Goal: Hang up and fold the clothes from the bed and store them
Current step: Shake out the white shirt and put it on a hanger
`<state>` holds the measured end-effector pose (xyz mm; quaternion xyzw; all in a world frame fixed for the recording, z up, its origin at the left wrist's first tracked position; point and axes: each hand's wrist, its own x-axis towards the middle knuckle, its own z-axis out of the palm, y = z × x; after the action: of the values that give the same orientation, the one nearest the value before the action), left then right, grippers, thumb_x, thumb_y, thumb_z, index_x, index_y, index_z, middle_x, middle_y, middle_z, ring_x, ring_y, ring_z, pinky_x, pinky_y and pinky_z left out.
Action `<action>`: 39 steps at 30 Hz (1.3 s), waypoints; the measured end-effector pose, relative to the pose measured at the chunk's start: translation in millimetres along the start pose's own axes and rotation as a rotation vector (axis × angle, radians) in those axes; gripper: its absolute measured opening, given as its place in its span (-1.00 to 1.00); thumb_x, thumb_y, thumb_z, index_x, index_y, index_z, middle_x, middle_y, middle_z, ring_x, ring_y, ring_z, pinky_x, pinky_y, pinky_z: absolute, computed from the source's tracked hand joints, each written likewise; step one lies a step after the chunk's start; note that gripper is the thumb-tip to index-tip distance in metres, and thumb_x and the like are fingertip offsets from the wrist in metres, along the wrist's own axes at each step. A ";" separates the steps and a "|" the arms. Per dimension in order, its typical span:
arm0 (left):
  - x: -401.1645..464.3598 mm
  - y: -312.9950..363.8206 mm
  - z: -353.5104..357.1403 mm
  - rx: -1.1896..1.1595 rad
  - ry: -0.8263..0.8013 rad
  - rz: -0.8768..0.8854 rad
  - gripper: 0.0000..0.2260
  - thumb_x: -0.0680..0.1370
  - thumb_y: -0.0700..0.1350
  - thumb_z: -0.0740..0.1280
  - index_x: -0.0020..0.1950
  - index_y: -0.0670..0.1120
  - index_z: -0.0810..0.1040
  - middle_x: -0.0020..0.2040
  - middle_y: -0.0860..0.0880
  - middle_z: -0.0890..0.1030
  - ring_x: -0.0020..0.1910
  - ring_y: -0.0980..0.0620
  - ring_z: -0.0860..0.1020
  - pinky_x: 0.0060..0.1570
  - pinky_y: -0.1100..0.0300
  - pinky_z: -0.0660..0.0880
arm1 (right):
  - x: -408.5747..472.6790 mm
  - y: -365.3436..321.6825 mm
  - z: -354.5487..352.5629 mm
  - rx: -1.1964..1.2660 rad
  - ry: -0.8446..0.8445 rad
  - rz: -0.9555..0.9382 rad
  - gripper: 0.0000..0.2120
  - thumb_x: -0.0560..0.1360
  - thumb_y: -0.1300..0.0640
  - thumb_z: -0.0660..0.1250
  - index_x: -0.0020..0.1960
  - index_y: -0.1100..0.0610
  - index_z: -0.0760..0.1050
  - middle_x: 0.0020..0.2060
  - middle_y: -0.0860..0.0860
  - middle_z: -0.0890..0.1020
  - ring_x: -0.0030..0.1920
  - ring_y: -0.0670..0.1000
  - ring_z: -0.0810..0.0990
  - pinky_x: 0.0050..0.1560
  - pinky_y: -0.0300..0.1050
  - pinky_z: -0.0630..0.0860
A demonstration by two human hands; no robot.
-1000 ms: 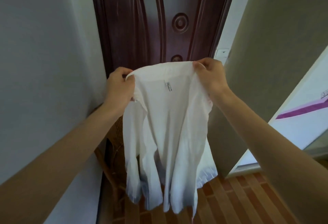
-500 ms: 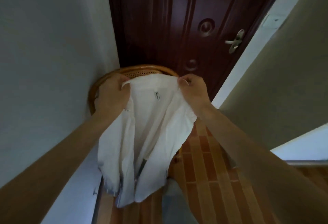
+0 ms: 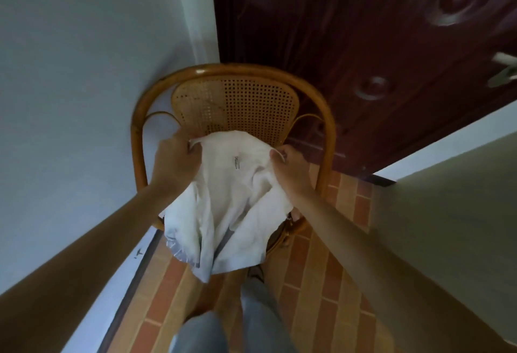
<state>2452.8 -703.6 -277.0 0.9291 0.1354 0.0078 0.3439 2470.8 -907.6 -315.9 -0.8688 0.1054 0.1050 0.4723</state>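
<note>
Both hands, left [image 3: 174,161] and right [image 3: 291,169], have a pinch grip on the white shirt [image 3: 232,201] shoulders; I'd lay it flat on the rattan chair [image 3: 232,73], keeping shoulders level.

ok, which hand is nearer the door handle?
Right. The right hand grips the white shirt on the side toward the door handle; the left hand grips the shirt's far side, by the wall.

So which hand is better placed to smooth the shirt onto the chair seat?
Probably the right hand: it grips the white shirt over the middle of the rattan chair, while the left hand is hemmed in near the wall.
</note>
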 end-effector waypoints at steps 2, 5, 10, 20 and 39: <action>14.2 -11.2 19.5 0.016 -0.006 -0.042 -0.76 0.58 -0.25 0.20 0.21 -0.19 0.55 -0.02 -0.23 0.63 -0.07 -0.21 0.58 -0.12 0.08 0.45 | 24.0 14.6 8.5 -0.013 -0.040 0.027 -0.80 0.63 0.16 0.20 0.11 0.25 0.53 -0.12 -0.01 0.52 -0.07 -0.04 0.47 -0.18 -0.34 0.25; 33.0 -28.6 47.6 0.018 -0.016 -0.081 -0.73 0.57 -0.24 0.21 0.23 -0.16 0.56 0.05 -0.23 0.62 -0.02 -0.22 0.58 -0.04 0.02 0.53 | 62.0 44.8 27.3 -0.028 -0.101 0.083 -0.79 0.63 0.15 0.20 0.10 0.25 0.53 -0.12 0.00 0.53 -0.02 0.02 0.53 -0.07 -0.22 0.34; 51.9 -69.2 94.5 0.030 -0.023 -0.160 -0.73 0.55 -0.24 0.21 0.20 -0.11 0.58 0.05 -0.22 0.63 0.01 -0.24 0.58 -0.01 0.03 0.52 | 97.6 97.5 73.4 -0.087 -0.235 0.157 -0.80 0.60 0.12 0.20 -0.09 0.20 0.51 -0.30 0.01 0.52 -0.14 0.07 0.54 -0.14 -0.05 0.43; 52.2 -156.6 190.8 0.094 -0.125 -0.218 -0.73 0.60 -0.26 0.18 0.23 -0.19 0.57 0.04 -0.28 0.64 -0.10 -0.22 0.54 -0.13 0.12 0.35 | 159.3 193.4 121.5 -0.029 -0.341 0.337 -0.56 0.69 -0.02 0.07 0.04 0.32 0.53 -0.07 0.30 0.60 -0.08 0.14 0.58 0.01 0.03 0.50; 82.2 -222.4 288.6 0.054 -0.145 -0.161 -0.83 0.60 -0.25 0.23 0.13 -0.21 0.57 -0.06 -0.23 0.65 -0.15 -0.16 0.61 -0.21 0.12 0.47 | 214.6 333.0 175.8 -0.797 -0.148 0.528 -0.60 0.64 0.16 0.21 0.44 0.25 0.32 0.35 0.20 0.44 0.34 0.22 0.45 0.22 0.08 0.47</action>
<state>2508.2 -704.7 -646.4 0.9222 0.1847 -0.0909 0.3274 2567.4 -954.5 -735.8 -0.9159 0.2401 0.3148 0.0659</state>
